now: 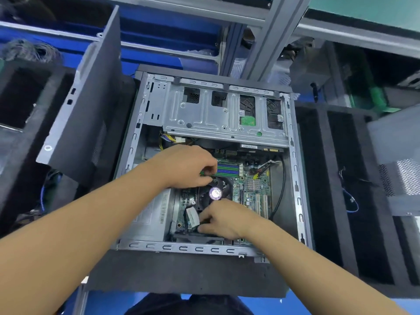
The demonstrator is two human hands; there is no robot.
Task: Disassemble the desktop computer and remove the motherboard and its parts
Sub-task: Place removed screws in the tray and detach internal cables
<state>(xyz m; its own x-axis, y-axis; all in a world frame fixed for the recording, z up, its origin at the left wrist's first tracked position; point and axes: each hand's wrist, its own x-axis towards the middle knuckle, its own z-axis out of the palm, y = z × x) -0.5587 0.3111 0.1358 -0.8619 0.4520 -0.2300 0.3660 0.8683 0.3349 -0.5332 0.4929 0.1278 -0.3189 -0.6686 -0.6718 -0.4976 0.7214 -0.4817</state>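
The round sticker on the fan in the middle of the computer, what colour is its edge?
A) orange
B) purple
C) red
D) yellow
B: the round sticker on the dark fan has a purple ring round a pale middle.

Head camera | wide-angle | we look steeply down, close over open grey steel computer case [295, 173]

One computer case [294, 169], one motherboard [258, 189], one round fan [216, 193], one green memory stick [205, 173], one white plug [192, 215], and two hands: left hand [187, 167], right hand [226, 220].
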